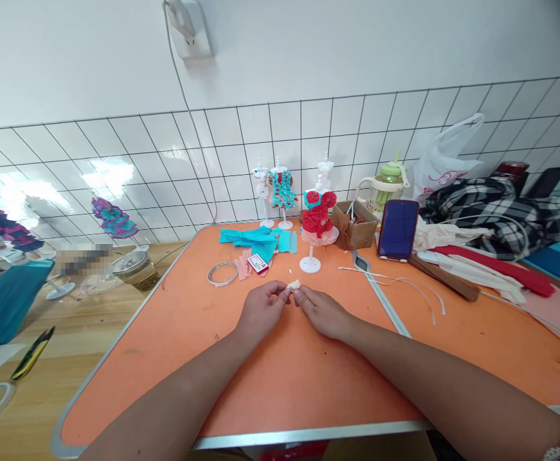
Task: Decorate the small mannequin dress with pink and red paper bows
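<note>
My left hand (263, 308) and my right hand (322, 311) meet over the orange table, fingers closed. Between their fingertips they pinch a small crumpled cream piece of what looks like crepe paper (295, 285). Just beyond stands a small white mannequin dressed in red paper ruffles and rosettes (317, 214). To the left of it lie a red-and-white small box (257, 264), pink paper strips (245, 265) and a roll of tape (223, 274). Turquoise paper pieces (251, 238) are spread behind these.
Other mannequins (282, 189) stand by the tiled wall. Right of them are a cardboard box (362, 227), a propped phone (398, 229), a cup with a green lid (388, 179) and plaid cloth (482, 208). A yellow-and-black cutter (33, 353) lies on the wooden table at left.
</note>
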Tool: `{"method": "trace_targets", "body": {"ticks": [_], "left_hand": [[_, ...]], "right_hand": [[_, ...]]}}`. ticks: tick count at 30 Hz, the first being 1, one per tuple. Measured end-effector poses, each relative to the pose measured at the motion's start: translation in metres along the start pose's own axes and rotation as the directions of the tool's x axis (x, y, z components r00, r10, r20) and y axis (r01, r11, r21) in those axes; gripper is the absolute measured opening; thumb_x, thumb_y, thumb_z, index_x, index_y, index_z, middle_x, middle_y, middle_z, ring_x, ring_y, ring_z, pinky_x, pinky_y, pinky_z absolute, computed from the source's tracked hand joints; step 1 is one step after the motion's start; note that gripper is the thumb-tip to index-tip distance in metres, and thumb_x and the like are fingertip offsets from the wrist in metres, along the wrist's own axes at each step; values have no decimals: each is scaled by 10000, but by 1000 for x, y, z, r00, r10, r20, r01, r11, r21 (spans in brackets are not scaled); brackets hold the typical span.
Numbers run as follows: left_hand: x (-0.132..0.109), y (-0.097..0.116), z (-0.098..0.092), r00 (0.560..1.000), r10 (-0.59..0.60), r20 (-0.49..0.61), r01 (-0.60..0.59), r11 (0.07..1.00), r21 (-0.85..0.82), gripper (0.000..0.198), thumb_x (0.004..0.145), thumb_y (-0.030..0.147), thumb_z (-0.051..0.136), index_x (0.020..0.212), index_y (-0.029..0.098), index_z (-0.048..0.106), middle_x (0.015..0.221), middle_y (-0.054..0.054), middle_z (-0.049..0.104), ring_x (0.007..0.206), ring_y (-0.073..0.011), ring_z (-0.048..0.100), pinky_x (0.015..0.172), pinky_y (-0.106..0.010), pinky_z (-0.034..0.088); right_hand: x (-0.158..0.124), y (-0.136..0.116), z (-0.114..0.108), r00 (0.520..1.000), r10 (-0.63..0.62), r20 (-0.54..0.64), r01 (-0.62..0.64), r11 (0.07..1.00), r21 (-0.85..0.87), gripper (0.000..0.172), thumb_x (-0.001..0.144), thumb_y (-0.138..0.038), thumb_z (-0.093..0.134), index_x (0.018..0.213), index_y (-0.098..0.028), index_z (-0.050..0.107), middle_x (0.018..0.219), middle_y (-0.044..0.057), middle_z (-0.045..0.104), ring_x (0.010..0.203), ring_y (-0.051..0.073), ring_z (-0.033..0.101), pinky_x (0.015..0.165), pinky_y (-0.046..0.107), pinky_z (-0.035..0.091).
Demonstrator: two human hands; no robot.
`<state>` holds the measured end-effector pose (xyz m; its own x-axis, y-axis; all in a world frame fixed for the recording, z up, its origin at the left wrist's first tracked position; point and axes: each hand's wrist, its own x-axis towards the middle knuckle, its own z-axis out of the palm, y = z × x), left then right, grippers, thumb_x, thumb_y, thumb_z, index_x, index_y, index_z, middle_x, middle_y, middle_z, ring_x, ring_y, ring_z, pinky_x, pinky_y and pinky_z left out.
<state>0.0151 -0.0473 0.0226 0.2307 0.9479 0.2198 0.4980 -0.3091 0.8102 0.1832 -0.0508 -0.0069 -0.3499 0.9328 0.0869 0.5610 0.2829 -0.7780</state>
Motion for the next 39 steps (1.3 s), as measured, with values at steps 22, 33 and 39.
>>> {"method": "trace_targets", "body": {"ticks": [22, 33, 39], "left_hand": [[5, -3, -4, 966, -110, 234, 205, 878, -432, 256, 772, 393, 596, 813, 153, 671, 694, -7, 589, 594, -106, 439, 537, -216, 307], [6, -7, -2, 968, -76, 238, 189, 845, -499, 236, 771, 368, 602, 782, 143, 675, 692, -24, 600, 697, -145, 525, 673, -250, 408], [8, -9, -3, 979, -33, 201, 123, 881, -457, 217, 786, 335, 587, 761, 142, 681, 702, -32, 624, 702, -148, 545, 720, -261, 429]], "right_hand": [[2, -13, -5, 996, -59, 67, 21, 880, 474, 452, 889, -558, 299, 774, -174, 509, 543, -60, 289, 499, 88, 271, 471, 217, 204], [3, -13, -5, 995, -42, 90, -6, 876, 482, 464, 868, -588, 319, 788, -174, 512, 553, -61, 292, 481, 76, 249, 449, 206, 210], [1, -9, 0, 981, 59, 184, -159, 785, 599, 408, 875, -586, 303, 835, -208, 453, 563, -78, 260, 417, 61, 191, 371, 183, 193]]}}
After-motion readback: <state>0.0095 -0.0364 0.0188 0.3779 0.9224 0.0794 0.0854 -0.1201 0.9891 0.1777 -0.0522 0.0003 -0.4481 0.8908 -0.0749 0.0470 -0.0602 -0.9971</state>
